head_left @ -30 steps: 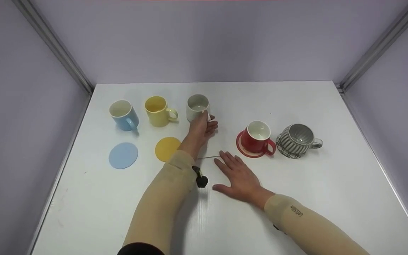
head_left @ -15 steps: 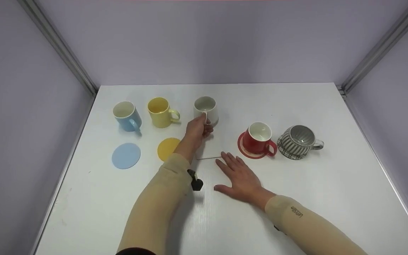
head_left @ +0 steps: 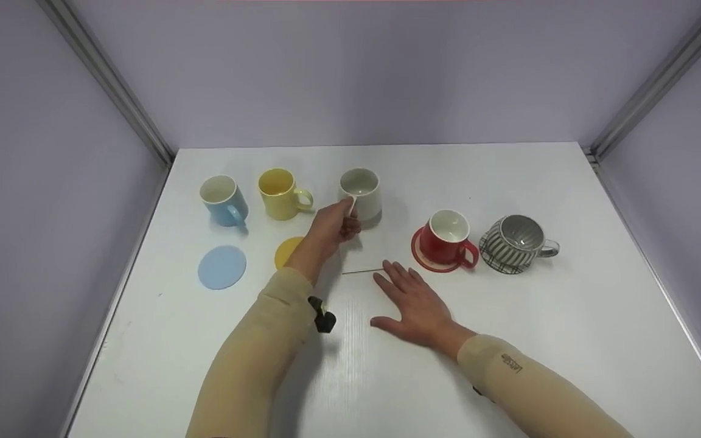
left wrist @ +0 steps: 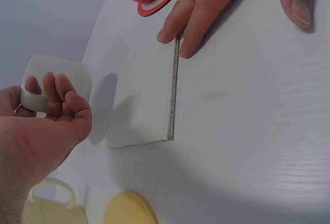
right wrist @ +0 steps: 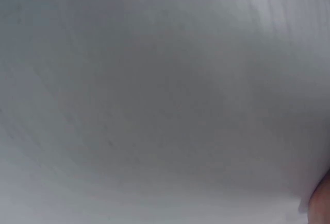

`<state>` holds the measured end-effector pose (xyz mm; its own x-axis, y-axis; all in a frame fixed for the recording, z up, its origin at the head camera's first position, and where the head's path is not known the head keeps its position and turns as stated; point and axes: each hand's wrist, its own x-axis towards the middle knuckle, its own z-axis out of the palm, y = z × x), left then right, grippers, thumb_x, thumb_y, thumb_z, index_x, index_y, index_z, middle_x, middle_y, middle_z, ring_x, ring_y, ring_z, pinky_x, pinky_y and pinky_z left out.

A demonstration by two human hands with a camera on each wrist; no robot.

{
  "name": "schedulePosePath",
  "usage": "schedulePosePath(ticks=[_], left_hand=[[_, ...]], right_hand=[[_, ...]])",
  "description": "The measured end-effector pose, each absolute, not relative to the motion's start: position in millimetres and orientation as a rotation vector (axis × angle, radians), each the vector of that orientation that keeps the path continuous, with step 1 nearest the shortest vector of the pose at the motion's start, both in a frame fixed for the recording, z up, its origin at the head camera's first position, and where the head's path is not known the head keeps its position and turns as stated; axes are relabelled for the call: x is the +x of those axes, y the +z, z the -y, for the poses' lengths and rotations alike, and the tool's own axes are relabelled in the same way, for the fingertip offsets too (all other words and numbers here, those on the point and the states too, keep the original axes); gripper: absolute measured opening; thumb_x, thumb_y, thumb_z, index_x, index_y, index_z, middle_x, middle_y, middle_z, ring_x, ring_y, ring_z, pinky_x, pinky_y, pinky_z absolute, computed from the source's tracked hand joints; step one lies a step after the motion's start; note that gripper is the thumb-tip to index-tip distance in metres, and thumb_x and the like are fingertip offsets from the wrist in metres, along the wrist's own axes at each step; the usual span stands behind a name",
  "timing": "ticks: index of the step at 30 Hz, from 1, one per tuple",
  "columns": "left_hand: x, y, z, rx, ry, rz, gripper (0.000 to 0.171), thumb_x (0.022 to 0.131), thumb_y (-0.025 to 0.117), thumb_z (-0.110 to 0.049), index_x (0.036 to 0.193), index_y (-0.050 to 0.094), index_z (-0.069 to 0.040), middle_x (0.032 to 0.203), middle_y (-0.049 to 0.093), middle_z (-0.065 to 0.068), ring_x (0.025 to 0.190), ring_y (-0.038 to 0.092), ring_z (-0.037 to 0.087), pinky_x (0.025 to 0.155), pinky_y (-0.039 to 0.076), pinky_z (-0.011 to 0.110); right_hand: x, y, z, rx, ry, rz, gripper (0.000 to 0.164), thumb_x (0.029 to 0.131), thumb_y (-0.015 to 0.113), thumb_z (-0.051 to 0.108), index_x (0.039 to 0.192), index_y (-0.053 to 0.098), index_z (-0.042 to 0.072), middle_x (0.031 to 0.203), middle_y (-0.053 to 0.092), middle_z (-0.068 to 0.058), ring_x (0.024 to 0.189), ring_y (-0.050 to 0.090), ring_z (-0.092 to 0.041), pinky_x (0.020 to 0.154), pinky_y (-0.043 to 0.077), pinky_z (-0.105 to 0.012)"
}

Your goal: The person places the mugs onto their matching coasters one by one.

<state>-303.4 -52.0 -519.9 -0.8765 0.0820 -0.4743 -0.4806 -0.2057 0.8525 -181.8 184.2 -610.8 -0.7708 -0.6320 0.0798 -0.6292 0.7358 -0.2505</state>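
My left hand [head_left: 329, 228] grips the handle of a white mug [head_left: 367, 198], fingers curled through and around it. The mug is upright, and its handle points toward the front left. In the left wrist view, a white square coaster [left wrist: 144, 100] with a stitched edge lies on the table near the mug. My right hand [head_left: 414, 307] rests palm down with its fingers spread. Two of its fingertips [left wrist: 188, 41] are at the coaster's near right corner. The right wrist view holds mostly blurred white table and a bit of skin [right wrist: 320, 206].
Left of the white mug stand a yellow mug [head_left: 280, 201] and a blue mug [head_left: 226, 204]. A yellow coaster [head_left: 287, 250] and a blue coaster [head_left: 222, 267] lie before them. To the right, a red mug [head_left: 439, 243] and a striped cup [head_left: 509, 243] sit on coasters.
My left hand's fingers have curled around the handle. The white mug has turned, its handle swinging from front right to front left, and shifted slightly right. My right hand stays in place.
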Motion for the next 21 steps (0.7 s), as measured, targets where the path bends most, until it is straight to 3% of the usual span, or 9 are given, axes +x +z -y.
schedulePosePath(ticks=[7, 14, 21], left_hand=[[-286.7, -515.5, 44.1, -0.457, 2.164, -1.647, 0.038, 0.112, 0.052, -0.038, 0.103, 0.066, -0.003, 0.094, 0.068, 0.009, 0.089, 0.067, 0.02, 0.084, 0.055, 0.031], [-268.3, -515.3, 38.7, -0.421, 2.153, -1.645, 0.041, 0.112, 0.052, -0.038, 0.11, 0.068, 0.0, 0.097, 0.069, 0.01, 0.092, 0.069, 0.021, 0.099, 0.055, 0.041], [-248.5, -514.9, 32.7, -0.418, 2.151, -1.649, 0.044, 0.112, 0.051, -0.037, 0.116, 0.069, 0.003, 0.1, 0.071, 0.012, 0.096, 0.071, 0.023, 0.095, 0.057, 0.036]], right_hand=[[-185.1, -612.0, -183.2, -1.037, -0.348, -2.917, 0.092, 0.1, 0.044, 0.078, 0.168, 0.032, 0.018, 0.177, 0.019, -0.008, 0.163, 0.015, -0.027, 0.13, 0.015, -0.046], [-186.3, -613.1, -182.6, -1.043, -0.344, -2.929, 0.091, 0.1, 0.043, 0.078, 0.168, 0.033, 0.018, 0.177, 0.019, -0.008, 0.163, 0.017, -0.028, 0.13, 0.018, -0.047], [-185.5, -612.1, -182.6, -1.04, -0.347, -2.921, 0.092, 0.1, 0.043, 0.078, 0.168, 0.034, 0.017, 0.177, 0.02, -0.008, 0.162, 0.017, -0.028, 0.13, 0.018, -0.048]])
